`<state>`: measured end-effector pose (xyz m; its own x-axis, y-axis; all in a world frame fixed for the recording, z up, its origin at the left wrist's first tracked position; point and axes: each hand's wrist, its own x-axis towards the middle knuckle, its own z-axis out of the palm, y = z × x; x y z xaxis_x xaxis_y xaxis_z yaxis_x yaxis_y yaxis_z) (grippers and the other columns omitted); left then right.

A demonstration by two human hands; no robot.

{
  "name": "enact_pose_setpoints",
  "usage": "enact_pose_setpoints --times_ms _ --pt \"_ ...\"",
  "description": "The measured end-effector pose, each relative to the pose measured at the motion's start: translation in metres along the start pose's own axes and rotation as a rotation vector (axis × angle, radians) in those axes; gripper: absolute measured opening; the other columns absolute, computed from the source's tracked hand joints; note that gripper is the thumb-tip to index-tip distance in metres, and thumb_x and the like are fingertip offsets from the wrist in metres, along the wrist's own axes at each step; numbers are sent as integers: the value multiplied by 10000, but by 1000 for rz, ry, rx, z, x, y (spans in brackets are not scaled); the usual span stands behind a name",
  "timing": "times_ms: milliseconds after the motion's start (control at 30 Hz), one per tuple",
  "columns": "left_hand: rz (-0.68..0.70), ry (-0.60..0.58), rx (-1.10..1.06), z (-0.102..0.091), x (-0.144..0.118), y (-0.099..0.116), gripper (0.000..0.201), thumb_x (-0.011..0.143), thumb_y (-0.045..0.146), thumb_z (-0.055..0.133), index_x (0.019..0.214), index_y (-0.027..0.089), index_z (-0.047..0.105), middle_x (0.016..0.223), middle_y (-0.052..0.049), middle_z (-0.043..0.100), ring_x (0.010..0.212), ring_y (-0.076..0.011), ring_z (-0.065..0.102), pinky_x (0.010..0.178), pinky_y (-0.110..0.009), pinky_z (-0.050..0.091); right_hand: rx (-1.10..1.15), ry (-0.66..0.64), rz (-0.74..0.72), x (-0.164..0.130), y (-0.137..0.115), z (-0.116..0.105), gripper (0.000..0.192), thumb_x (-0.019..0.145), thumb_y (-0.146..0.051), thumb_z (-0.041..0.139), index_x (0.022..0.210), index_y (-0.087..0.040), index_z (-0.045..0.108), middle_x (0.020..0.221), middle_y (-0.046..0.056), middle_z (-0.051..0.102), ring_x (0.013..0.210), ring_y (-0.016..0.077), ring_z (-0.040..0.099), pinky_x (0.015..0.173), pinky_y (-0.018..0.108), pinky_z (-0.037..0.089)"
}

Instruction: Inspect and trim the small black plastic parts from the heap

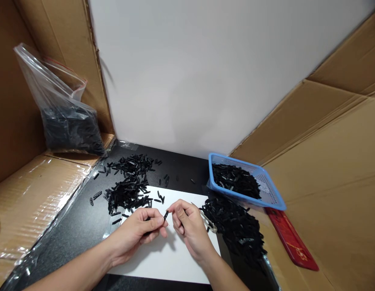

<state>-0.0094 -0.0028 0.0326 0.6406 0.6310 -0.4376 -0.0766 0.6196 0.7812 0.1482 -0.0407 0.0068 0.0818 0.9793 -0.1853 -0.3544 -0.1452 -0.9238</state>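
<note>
At the far left, a clear plastic bag (66,117) full of black parts is leaning against the cardboard wall (11,101), so it is standing up by itself. Next to it, on the black table (75,226), a loose heap of small black pieces (128,190) is lying, partly spreading onto the white sheet (172,258); the white is probably making the dark pieces easier to see.

Over this sheet the left hand (142,230) is pinching one small black piece (166,215) between thumb and fingers, its fingers closed together on it. The right hand (187,224) is meeting it at the same piece, fingertips touching it, while also keeping a pair of metal tweezers (208,221) tucked in the palm, it seems so that they are staying ready.

Further right, another dark pile (236,230) is lying beside the sheet, and a blue basket (266,190) behind it is holding more pieces. A red flat object (292,240) is lying at its right.
</note>
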Motion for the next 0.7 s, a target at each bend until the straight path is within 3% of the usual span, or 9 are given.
enact_pose_setpoints --times_ms 233,367,500,700 --pt "0 21 40 -1 0 0 321 737 399 756 632 127 620 607 -16 641 462 -51 301 457 -211 138 57 8 87 -3 -4 6 290 673 -415 815 675 -158 679 472 -72 429 417 51 264 399 207 151" --pt "11 54 -62 -1 -1 1 152 778 280 698 834 139 698 735 -22 658 602 -85 445 559 -187 301 174 10 127 -1 -3 3 316 654 -434 830 703 -151 699 429 -84 383 410 44 225 393 200 112" --pt "34 72 -92 -2 0 -1 204 709 123 680 911 138 709 749 -20 646 689 -115 475 648 -209 350 256 -1 128 1 -3 1 317 637 -418 853 724 -148 711 430 -84 387 404 36 228 387 188 101" --pt "61 29 -16 -2 1 -2 280 821 257 671 1080 152 699 772 -35 640 635 -112 446 614 -222 328 326 -65 118 2 -5 2 289 649 -398 857 742 -155 733 432 -82 399 394 24 222 378 171 117"
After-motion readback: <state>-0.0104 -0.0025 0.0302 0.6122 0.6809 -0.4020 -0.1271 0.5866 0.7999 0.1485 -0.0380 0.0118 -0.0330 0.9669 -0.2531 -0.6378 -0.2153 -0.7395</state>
